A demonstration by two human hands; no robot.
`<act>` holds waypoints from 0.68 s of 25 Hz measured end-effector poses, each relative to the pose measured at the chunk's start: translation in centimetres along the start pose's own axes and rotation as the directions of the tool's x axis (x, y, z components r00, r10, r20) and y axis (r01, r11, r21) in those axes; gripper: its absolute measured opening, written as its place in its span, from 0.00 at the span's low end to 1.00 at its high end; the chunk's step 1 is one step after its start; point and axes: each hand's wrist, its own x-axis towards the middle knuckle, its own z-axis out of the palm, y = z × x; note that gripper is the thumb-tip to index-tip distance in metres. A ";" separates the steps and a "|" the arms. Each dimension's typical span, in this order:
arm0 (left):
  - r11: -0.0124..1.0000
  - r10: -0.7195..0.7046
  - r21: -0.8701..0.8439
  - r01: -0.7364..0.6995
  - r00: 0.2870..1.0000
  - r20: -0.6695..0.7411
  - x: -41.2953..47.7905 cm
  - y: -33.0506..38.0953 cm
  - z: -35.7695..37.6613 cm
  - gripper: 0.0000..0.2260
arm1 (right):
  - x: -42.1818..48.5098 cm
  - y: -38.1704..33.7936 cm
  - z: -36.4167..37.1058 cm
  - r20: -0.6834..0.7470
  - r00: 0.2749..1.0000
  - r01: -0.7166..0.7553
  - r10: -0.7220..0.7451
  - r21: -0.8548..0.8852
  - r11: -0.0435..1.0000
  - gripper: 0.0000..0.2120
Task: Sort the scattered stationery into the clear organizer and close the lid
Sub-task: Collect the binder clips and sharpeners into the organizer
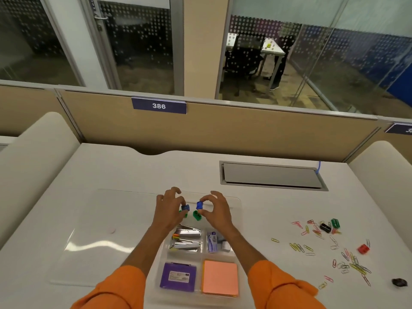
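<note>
The clear organizer lies on the white desk in front of me, its clear lid swung open flat to the left. My left hand pinches a small blue sharpener above the organizer's far compartment. My right hand pinches a second blue sharpener beside it. Two green sharpeners sit in that compartment under my fingers. Other compartments hold staplers, a staple box, a purple box and pink sticky notes.
Several coloured paper clips are scattered on the desk to the right, with a black sharpener, a green sharpener, a red sharpener and a dark lump. A grey cable hatch is set into the desk behind.
</note>
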 end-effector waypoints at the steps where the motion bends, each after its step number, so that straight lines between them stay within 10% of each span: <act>1: 1.000 0.009 0.008 -0.009 1.000 -0.002 0.2 0.0 0.2 0.09 | 0.3 0.0 0.3 0.002 1.000 -0.017 0.017 -0.039 0.999 0.16; 17: 0.990 0.005 -0.140 -0.016 0.997 -0.079 1.7 0.3 -0.7 0.12 | 1.1 1.1 -2.8 -0.079 0.996 0.031 -0.030 0.015 0.999 0.18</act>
